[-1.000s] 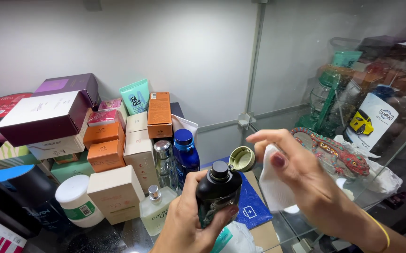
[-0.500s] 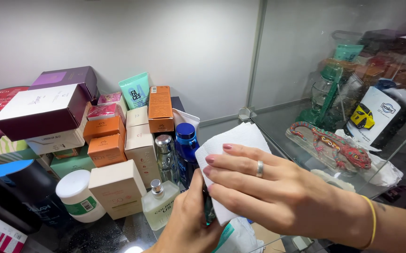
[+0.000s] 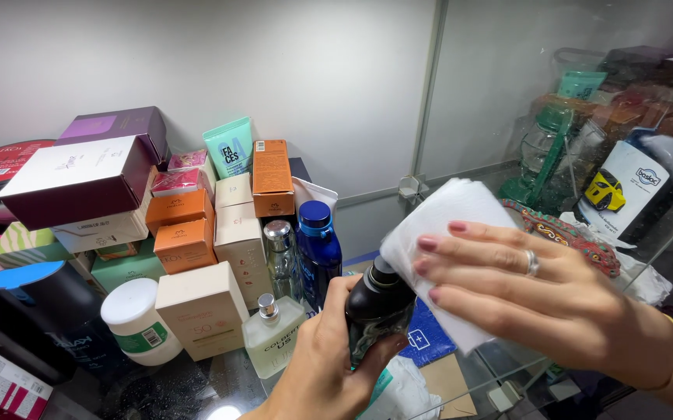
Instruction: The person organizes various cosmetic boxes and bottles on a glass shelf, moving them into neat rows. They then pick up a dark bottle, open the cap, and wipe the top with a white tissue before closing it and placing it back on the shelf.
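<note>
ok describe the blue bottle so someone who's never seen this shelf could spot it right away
Start at the heap of cosmetic boxes against the white wall and go to its right edge. The blue bottle stands upright there, beside a clear bottle with a silver cap. It alone is deep blue glass with a matching blue cap.

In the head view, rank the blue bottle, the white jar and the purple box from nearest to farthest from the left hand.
1. Blue bottle: just above the left hand.
2. White jar: farther left, low.
3. Purple box: top of the stack, far upper left.
</note>
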